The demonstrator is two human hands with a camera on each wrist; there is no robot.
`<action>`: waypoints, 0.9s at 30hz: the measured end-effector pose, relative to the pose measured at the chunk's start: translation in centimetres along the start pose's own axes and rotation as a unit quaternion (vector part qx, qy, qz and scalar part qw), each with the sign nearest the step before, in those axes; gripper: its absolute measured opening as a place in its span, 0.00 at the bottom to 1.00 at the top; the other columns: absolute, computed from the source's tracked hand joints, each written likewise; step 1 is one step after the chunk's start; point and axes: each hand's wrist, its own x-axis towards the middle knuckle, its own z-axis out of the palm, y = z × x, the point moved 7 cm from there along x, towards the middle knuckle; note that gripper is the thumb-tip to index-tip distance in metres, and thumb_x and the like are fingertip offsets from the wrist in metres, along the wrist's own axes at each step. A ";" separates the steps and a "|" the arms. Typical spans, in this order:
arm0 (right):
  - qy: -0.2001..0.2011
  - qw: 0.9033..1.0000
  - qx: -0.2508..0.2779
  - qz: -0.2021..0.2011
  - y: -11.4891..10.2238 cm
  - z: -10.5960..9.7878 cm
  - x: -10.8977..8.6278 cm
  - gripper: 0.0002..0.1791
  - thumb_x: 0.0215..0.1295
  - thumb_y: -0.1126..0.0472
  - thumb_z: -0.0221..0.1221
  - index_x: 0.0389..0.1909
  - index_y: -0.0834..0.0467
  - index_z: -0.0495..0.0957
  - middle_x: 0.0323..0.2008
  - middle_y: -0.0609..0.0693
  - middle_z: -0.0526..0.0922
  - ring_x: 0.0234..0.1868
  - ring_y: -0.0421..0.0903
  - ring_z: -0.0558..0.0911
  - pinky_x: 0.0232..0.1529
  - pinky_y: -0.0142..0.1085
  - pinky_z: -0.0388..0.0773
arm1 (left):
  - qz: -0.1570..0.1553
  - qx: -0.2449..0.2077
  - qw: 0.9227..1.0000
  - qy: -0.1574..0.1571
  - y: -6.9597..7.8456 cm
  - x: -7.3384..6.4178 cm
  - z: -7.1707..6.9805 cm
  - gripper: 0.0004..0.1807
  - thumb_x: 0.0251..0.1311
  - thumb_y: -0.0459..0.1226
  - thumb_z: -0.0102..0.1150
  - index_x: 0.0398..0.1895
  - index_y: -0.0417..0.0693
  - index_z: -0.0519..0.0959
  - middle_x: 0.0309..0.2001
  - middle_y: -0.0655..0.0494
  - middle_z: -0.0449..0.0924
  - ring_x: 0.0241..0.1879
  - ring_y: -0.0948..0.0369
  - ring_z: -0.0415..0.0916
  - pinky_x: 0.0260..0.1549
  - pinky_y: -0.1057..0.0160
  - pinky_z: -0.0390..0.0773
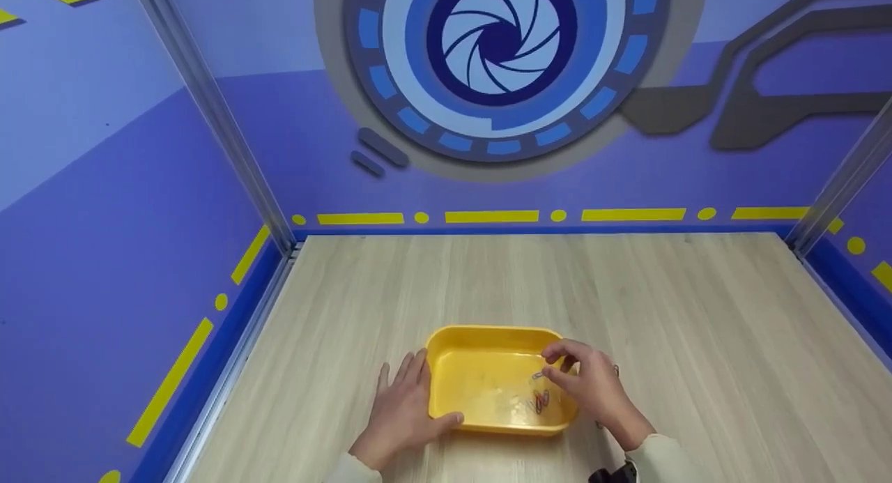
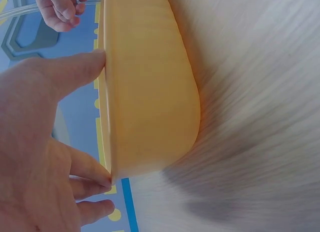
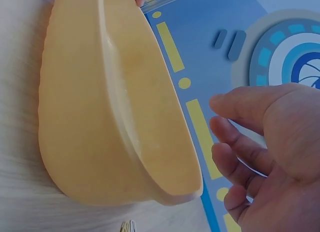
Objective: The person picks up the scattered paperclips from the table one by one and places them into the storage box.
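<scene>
Evidently there is one yellow bin [image 1: 474, 375] on the wooden tabletop [image 1: 348, 288], standing between two bare hands; inside it, toward the near right corner, lies one small cluster of paper clips [image 1: 541, 401], overlapping too closely to count, with some red among them; one single silvery clip [image 1: 537, 376] shows just beside the right thumb tip, and whether it touches the thumb I cannot tell; outside the bin, on the table by its right end, the right wrist view shows one small bunch of clips [image 3: 128, 226], cut off by the picture's lower edge.

Behind the table stands one printed wall panel [image 1: 502, 190], blue and purple with yellow dashes, and two metal posts [image 1: 216, 113] rise at the far corners; the right hand [image 1: 589, 382] covers part of the bin's right wall, and in the left wrist view the bin's outer side hides its contents.

The left hand [image 1: 404, 413] is spread at the bin's near left corner, fingers straight along the left wall, thumb on the near rim, steadying it; the right hand is over the right end, fingers loosely bent, a gap between thumb and forefinger, with no thing visibly pinched.
</scene>
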 end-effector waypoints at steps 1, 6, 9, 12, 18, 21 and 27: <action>0.001 1.000 0.004 0.000 0.1 -0.1 0.0 0.11 0.50 0.62 0.66 0.32 0.45 0.79 0.33 0.42 0.79 0.34 0.40 0.74 0.37 0.30 0.73 | 0.000 0.000 1.000 -0.001 0.0 0.0 0.0 0.59 0.42 0.71 0.50 0.69 0.41 0.51 0.71 0.48 0.48 0.70 0.48 0.46 0.64 0.36 0.38; 0.007 1.000 0.026 -0.012 0.2 -0.8 -0.3 0.12 0.50 0.62 0.66 0.35 0.46 0.79 0.36 0.44 0.80 0.35 0.40 0.74 0.37 0.32 0.70 | 0.009 0.007 1.000 0.005 0.1 -0.1 -0.2 0.59 0.42 0.72 0.49 0.69 0.40 0.51 0.71 0.47 0.49 0.70 0.48 0.47 0.63 0.36 0.39; 0.014 0.999 0.032 -0.014 0.5 -1.3 -0.4 0.13 0.50 0.63 0.66 0.37 0.46 0.78 0.36 0.43 0.80 0.35 0.40 0.74 0.35 0.29 0.69 | 0.011 0.007 1.000 0.007 0.2 0.0 -0.2 0.59 0.42 0.71 0.49 0.69 0.40 0.51 0.71 0.46 0.49 0.70 0.47 0.48 0.63 0.36 0.40; 0.017 0.999 0.037 -0.014 0.8 -1.7 -0.6 0.14 0.51 0.63 0.66 0.37 0.45 0.78 0.37 0.44 0.80 0.35 0.40 0.75 0.34 0.29 0.70 | 0.002 0.005 1.000 0.001 0.0 0.0 -0.1 0.60 0.42 0.72 0.50 0.70 0.40 0.50 0.71 0.47 0.49 0.70 0.48 0.48 0.64 0.37 0.38; 0.010 0.999 0.049 -0.004 1.5 -2.6 -1.0 0.14 0.52 0.62 0.65 0.39 0.44 0.78 0.39 0.46 0.81 0.37 0.41 0.75 0.36 0.30 0.73 | -0.005 0.009 1.000 0.001 0.0 -0.1 -0.1 0.60 0.41 0.72 0.50 0.70 0.41 0.50 0.71 0.47 0.48 0.70 0.48 0.48 0.64 0.36 0.38; 0.011 0.999 0.041 0.002 2.0 -3.0 -1.2 0.14 0.53 0.60 0.64 0.40 0.44 0.78 0.39 0.44 0.81 0.38 0.40 0.75 0.37 0.29 0.73 | -0.006 0.012 1.000 0.002 0.0 0.0 -0.1 0.59 0.41 0.72 0.50 0.70 0.42 0.50 0.71 0.48 0.48 0.70 0.48 0.48 0.64 0.36 0.38; 0.022 0.999 0.026 0.005 2.9 -3.6 -1.6 0.16 0.53 0.57 0.64 0.45 0.46 0.78 0.40 0.41 0.81 0.40 0.40 0.76 0.40 0.30 0.72 | -0.005 0.012 1.000 -0.003 0.1 0.1 0.1 0.60 0.41 0.73 0.48 0.70 0.42 0.50 0.71 0.48 0.48 0.70 0.48 0.48 0.64 0.36 0.38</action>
